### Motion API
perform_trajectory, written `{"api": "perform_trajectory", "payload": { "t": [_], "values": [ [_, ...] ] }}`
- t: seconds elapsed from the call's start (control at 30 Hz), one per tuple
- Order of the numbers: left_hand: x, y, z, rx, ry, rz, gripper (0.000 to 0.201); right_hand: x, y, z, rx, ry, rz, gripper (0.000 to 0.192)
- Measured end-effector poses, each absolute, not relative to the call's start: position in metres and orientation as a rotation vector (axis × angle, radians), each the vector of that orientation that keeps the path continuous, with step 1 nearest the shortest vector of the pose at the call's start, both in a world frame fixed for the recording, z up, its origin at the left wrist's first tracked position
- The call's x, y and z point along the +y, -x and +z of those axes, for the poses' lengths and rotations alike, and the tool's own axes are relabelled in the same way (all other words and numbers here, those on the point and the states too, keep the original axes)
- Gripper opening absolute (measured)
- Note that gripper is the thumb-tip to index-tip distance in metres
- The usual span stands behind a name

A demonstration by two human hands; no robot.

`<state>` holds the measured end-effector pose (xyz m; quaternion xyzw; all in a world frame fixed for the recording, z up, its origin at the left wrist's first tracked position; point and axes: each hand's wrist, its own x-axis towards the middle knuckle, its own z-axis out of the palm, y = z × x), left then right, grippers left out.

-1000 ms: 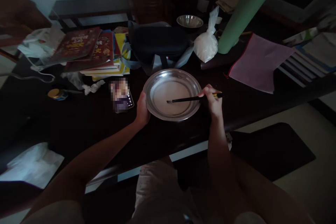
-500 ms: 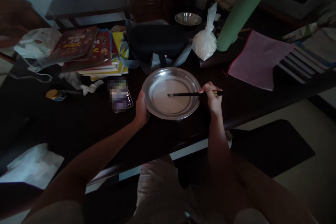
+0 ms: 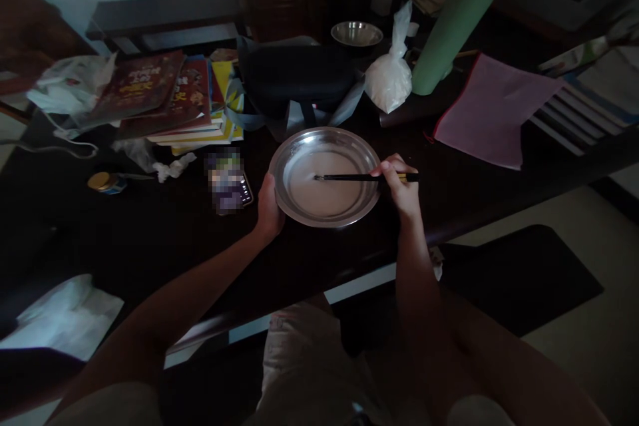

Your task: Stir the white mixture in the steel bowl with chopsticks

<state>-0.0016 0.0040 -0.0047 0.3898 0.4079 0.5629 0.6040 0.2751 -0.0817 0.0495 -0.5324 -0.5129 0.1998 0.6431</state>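
A round steel dish [image 3: 299, 146] with a pale liquid in it sits on the dark table [image 3: 150, 233] in front of me. My left hand [image 3: 268, 208] grips the dish's left rim. My right hand [image 3: 399, 188] holds dark chopsticks [image 3: 349, 178] at the dish's right edge. The chopsticks lie almost level, their tips dipped into the liquid near the dish's middle.
A phone [image 3: 230, 184] lies just left of the dish. Behind are a stack of books [image 3: 170, 96], a dark bag [image 3: 294, 80], a tied white plastic bag [image 3: 392, 76], a small steel bowl [image 3: 357, 33], a green bottle [image 3: 452, 20] and a pink folder [image 3: 492, 110].
The chopstick tips have shifted slightly up and left within the liquid. My left hand stays on the rim.
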Motion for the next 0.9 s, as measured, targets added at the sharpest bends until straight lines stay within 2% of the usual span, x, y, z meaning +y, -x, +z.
{"api": "perform_trajectory", "payload": {
  "t": [0.47,0.9],
  "values": [
    [0.0056,0.0044,-0.0106,0.933,-0.967,1.304,0.048,-0.0825,-0.2758,0.0493,-1.163,1.249,0.508,0.059],
    [0.0062,0.0042,-0.0118,0.929,-0.928,1.315,0.047,-0.0836,-0.2755,0.0519,-1.142,1.288,0.432,0.061]
  ]
}}
